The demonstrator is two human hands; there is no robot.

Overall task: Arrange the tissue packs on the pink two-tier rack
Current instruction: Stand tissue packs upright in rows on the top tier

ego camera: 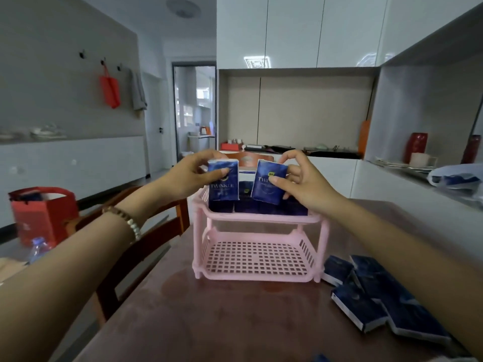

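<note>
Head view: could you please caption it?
Left hand grips the left pack, right hand the right pack, above the pink rack.

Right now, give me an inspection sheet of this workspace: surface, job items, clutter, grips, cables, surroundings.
Surface: glossy dark-brown table, with the rack standing on it.
Job's things: pink plastic two-tier rack; upper tier holds standing dark-blue tissue packs; lower tier holds nothing; loose dark-blue packs heaped on the table right of the rack.
Clutter: red paper gift bag and clear plastic bottle at left; wooden chair beside the table.
Grips: left hand pinches an upright blue TWINKLE pack over the upper tier; right hand pinches a tilted second blue pack.
Cables: nothing seen.
Surroundings: white cabinets, red bag hanging on the wall.
</note>
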